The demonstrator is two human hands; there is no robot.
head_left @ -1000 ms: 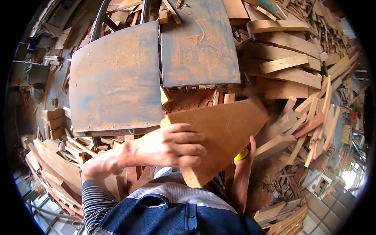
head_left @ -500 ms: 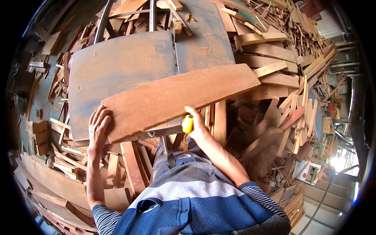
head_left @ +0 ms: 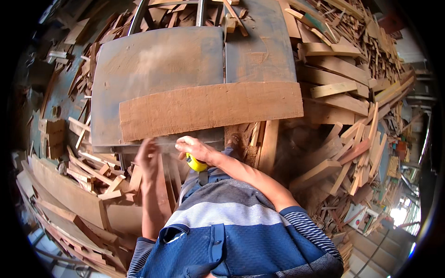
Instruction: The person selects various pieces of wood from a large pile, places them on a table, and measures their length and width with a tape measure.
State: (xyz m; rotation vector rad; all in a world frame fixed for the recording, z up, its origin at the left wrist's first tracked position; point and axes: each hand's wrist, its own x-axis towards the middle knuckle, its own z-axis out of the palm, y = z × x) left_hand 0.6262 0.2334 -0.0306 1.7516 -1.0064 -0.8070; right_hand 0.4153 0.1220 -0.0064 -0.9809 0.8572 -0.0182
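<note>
A reddish-brown wooden board [head_left: 208, 109] lies flat across the near part of a dusty metal machine table [head_left: 153, 60]. My right hand [head_left: 198, 149] is in front of the board's near edge, closed around a yellow tape measure [head_left: 195, 163]. To its left, just below the board's near left corner, my left hand [head_left: 147, 157] is smeared by motion and its fingers are unclear. Between the two hands runs a faint blurred streak that I cannot make out. Neither hand appears to be on the board.
Stacked planks [head_left: 336, 78] and offcuts crowd the right side of the table. Long boards [head_left: 69, 194] lean at the lower left among loose scraps. A narrow slot [head_left: 224, 60] splits the tabletop, and metal rails [head_left: 201, 13] extend beyond its far edge.
My left hand has let go of the board's left end and come toward my body. My right hand has moved left with the tape measure. The board now lies squarer across the table.
</note>
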